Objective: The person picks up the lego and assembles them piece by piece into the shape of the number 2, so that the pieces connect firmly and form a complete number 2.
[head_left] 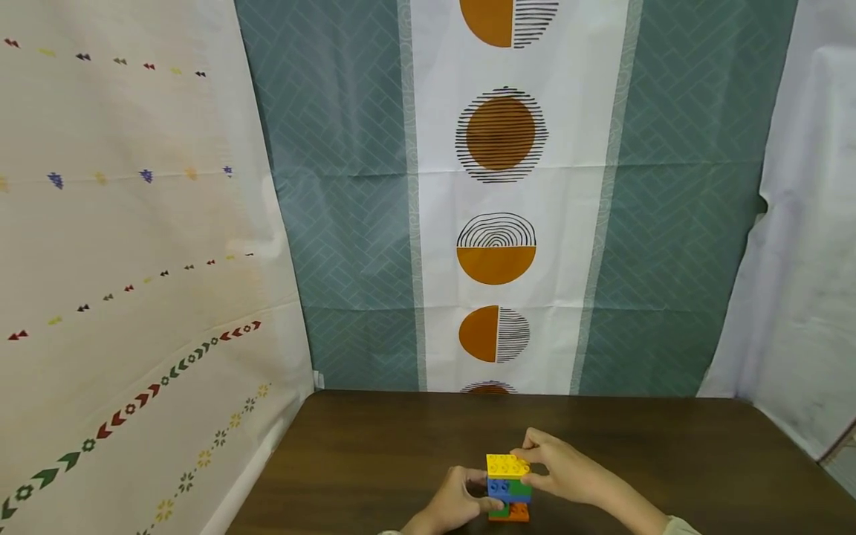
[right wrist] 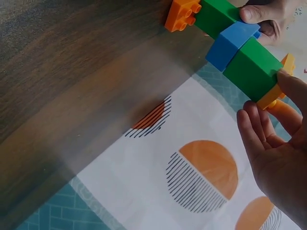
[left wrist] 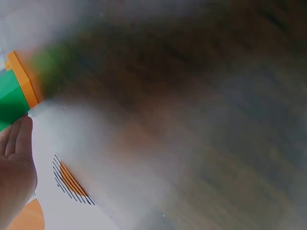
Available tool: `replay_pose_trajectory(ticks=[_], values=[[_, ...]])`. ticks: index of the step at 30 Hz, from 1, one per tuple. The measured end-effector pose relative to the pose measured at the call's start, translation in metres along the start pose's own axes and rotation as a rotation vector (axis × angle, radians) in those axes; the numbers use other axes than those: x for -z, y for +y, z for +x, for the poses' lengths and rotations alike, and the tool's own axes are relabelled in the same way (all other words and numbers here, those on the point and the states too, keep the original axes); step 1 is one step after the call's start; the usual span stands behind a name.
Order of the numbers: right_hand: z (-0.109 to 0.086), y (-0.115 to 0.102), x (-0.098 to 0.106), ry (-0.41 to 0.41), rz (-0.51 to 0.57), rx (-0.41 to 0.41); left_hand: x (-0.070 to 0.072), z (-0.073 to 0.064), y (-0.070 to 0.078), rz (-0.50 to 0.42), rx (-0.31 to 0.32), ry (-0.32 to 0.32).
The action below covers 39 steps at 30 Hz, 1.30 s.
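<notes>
A stack of toy building blocks stands on the table in the head view, an orange block (head_left: 519,512) at its foot and a yellow studded block (head_left: 506,465) on top. Between them are blue and green blocks, a blue one (right wrist: 229,47) below a green one (right wrist: 253,69) in the right wrist view. My left hand (head_left: 453,499) holds the stack lower down, its thumb near the lower green block (right wrist: 216,17). From the right, my right hand (head_left: 565,468) pinches the yellow block between thumb and fingers. Much of the left wrist view is blurred; part of the hand and a green block (left wrist: 12,98) show.
The dark wooden table (head_left: 374,438) extends around the stack. A patterned cloth (head_left: 348,245) hangs behind its far edge. White cloths line the left (head_left: 134,245) and right (head_left: 802,245) sides.
</notes>
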State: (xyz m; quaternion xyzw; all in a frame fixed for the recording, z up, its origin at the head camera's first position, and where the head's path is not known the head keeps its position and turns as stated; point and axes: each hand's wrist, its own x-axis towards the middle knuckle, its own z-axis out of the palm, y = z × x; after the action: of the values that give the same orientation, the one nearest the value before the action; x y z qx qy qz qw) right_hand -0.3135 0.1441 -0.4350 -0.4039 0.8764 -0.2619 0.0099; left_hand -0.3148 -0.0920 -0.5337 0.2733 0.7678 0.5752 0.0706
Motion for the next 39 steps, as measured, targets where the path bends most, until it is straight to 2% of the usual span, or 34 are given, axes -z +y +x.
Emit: replay_pose_trajectory(ticks=[9, 17, 22, 26, 32, 39], values=[[0.002, -0.001, 0.001, 0.031, -0.012, 0.011, 0.004, 0.001, 0.003, -0.014, 0.053, 0.016], [-0.005, 0.005, -0.011, 0.043, 0.072, 0.086, -0.001, -0.008, 0.004, -0.120, 0.099, -0.037], [-0.001, 0.005, -0.012, 0.058, 0.061, 0.110, 0.004, -0.008, 0.004, -0.079, 0.104, -0.026], [0.001, 0.004, -0.010, 0.047, 0.120, 0.061, 0.007, -0.005, 0.004, -0.024, 0.103, -0.039], [-0.003, 0.007, -0.009, 0.030, 0.243, -0.039, 0.004, 0.002, 0.006, -0.008, 0.065, -0.115], [0.008, 0.014, -0.005, 0.044, 0.366, -0.067, 0.006, 0.006, 0.010, 0.098, 0.078, -0.133]])
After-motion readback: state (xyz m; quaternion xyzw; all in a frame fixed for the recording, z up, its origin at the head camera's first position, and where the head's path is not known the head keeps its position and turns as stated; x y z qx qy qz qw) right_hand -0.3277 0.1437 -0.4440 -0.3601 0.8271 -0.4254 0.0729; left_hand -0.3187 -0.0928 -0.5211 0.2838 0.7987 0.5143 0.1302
